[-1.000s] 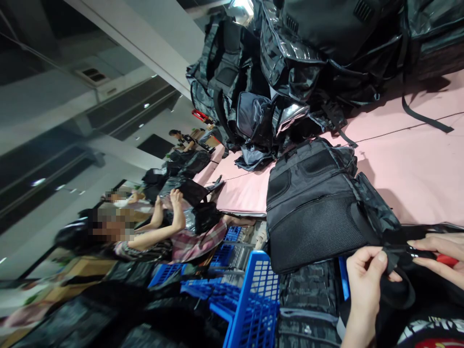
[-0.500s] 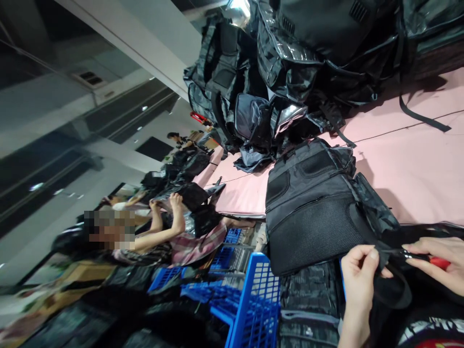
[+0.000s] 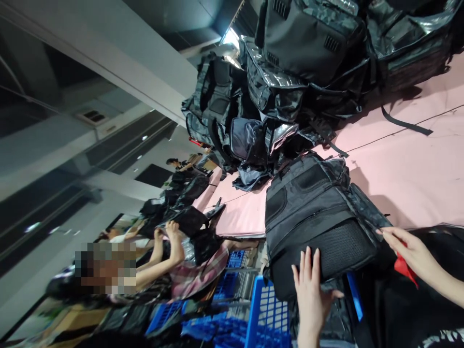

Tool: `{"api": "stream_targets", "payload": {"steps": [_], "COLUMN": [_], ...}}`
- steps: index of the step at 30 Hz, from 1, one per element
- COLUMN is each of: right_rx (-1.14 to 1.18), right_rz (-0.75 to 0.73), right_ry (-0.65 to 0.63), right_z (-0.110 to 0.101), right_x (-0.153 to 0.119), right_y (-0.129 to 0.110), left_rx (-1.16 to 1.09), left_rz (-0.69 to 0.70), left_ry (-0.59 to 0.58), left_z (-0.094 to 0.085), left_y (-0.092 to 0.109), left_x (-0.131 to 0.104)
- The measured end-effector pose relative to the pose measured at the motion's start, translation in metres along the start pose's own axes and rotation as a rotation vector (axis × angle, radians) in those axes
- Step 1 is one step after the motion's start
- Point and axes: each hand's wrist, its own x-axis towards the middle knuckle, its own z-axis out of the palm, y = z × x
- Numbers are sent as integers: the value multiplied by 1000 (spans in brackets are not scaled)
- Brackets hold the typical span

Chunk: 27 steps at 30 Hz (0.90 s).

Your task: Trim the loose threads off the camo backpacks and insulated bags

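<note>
A black backpack (image 3: 319, 212) lies with its mesh back panel up at the near edge of the pink table (image 3: 406, 174). My left hand (image 3: 310, 290) rests with its fingers spread on the lower edge of that panel and holds nothing. At the backpack's right side, my right hand (image 3: 408, 246) is closed, its fingertips pinched near the side pocket. Something red (image 3: 405, 267) hangs out below its fingers; what it belongs to is hidden in the hand.
A pile of dark camouflage backpacks (image 3: 290, 77) stands across the table. Blue plastic crates (image 3: 270, 309) are below the near edge, with more bags beside them. At the left, a person (image 3: 159, 256) handles a dark bag; others are farther back.
My left hand has let go of the black strap and now lies flat on the backpack. My right hand has moved slightly left, to the side pocket. The view has tilted up.
</note>
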Motion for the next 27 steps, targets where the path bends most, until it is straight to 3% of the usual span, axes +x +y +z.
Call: {"api": "stream_targets", "payload": {"steps": [4,8,11,19,27], "right_rx": [-117,-192,-246,-382,-535], "right_rz": [-15,-97,-163,-222,-193], "right_ry": [126,235,240,155,103], "right_z": [-7,-18,-24,-27,-22], "right_x": [22,35,31,6,18], "right_y": [11,2,-5,2,-25], "left_rx": [82,112,86,9,45], "left_rz": [-56,-75,-133,-175,-161], "left_ry": [225,306,347,426,412], "left_z": [38,49,55,66,69], "left_y": [32,65,77,78,76], "left_x": [-8,-14,-23,-34,-36]}}
